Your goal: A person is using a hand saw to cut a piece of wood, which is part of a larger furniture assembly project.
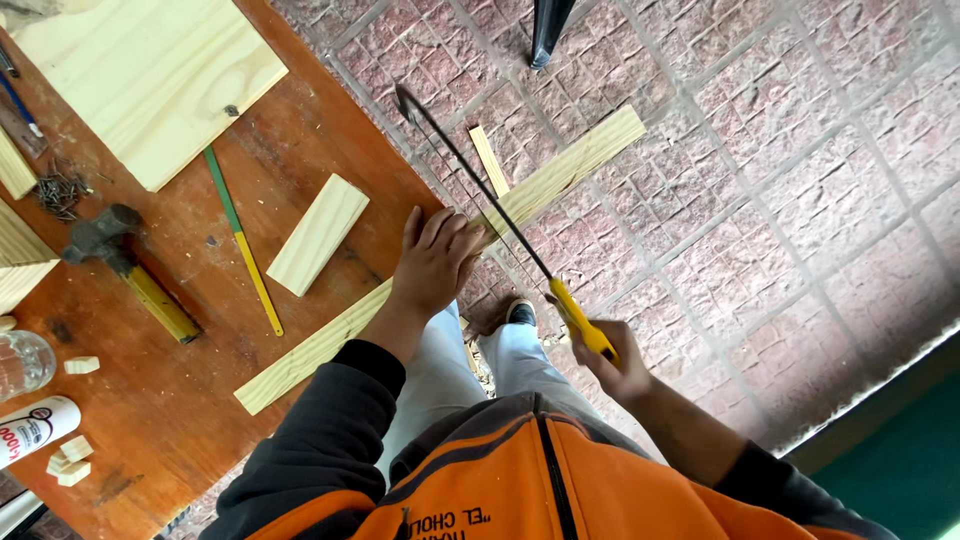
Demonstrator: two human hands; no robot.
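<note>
The yellow-handled saw is gripped in the closed right hand. The long wooden strip is pinned flat to the bench by the open left hand, its far end overhanging the brick floor so that the blade is kept free.

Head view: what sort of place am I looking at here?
Probably a home or outdoor woodworking spot: a worn reddish-brown wooden workbench stands over brick paving. On it lie a yellow-handled hammer and a pile of loose nails, and the right hand holds a yellow-handled saw.
</note>
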